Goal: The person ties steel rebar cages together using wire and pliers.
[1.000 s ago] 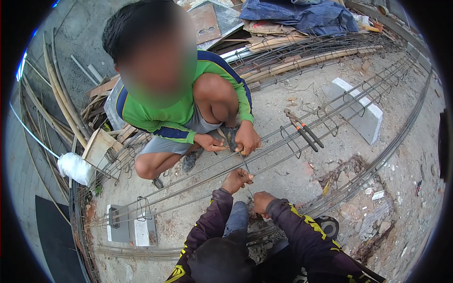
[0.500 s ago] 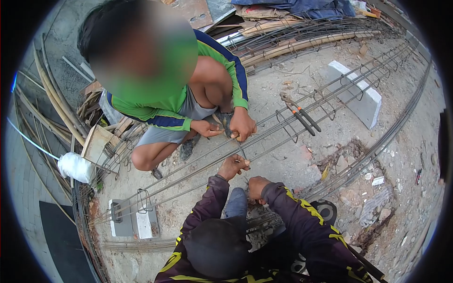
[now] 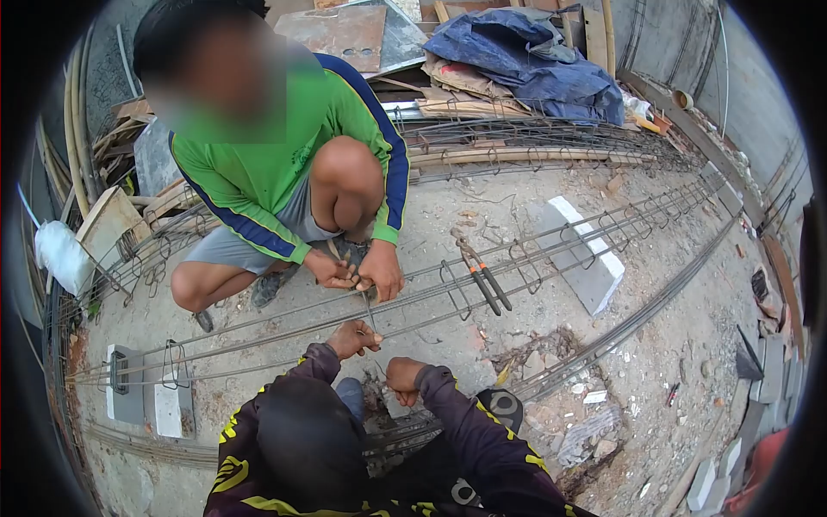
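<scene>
Two people, four hands, one pair of pliers [image 3: 485,280], one blue tarp [image 3: 538,65].

Long rusty rebar rods [image 3: 448,297] lying parallel, ringed by stirrups [image 3: 455,289].

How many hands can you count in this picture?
4. The wearer's left hand and right hand are low, by the near side of the rebars; the co-worker's two hands sit together just beyond. None seems hidden.

What the left hand [image 3: 353,338] pinched was too small to tell; the right hand [image 3: 403,379] hid its fingers' contents.
</scene>
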The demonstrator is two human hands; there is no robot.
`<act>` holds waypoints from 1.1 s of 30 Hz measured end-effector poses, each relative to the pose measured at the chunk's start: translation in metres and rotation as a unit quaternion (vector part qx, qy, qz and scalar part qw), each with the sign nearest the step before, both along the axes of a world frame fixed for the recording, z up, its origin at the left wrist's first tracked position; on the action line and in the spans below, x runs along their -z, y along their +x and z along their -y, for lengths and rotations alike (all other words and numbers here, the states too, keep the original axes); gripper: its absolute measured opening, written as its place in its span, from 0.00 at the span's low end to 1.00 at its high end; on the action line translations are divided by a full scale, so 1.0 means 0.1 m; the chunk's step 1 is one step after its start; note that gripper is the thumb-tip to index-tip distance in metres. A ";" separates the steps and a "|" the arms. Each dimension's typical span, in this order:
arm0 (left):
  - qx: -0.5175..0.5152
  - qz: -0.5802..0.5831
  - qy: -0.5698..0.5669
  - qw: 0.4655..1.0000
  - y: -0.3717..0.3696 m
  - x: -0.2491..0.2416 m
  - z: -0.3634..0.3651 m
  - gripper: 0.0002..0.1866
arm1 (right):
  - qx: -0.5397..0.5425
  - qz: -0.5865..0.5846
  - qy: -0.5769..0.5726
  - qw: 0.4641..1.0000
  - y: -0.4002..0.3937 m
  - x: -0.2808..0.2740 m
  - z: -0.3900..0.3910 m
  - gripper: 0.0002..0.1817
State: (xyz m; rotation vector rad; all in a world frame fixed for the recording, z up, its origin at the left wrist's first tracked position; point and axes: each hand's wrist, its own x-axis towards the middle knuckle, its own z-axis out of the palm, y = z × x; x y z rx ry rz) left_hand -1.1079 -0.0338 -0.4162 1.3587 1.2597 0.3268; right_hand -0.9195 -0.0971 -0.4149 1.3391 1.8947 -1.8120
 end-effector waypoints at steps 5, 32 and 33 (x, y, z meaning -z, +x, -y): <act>-0.027 0.021 0.025 0.999 -0.05 0.16 0.03 0.20 | 0.121 -0.021 -0.042 0.992 0.02 0.21 0.06 0.12; -0.052 -0.034 0.075 0.995 0.01 0.17 0.10 0.18 | 0.197 -0.036 -0.041 0.979 -0.06 0.55 0.52 0.15; -0.053 -0.029 0.078 0.995 0.00 0.19 0.09 0.18 | 0.189 -0.031 -0.036 0.981 -0.07 0.51 0.52 0.15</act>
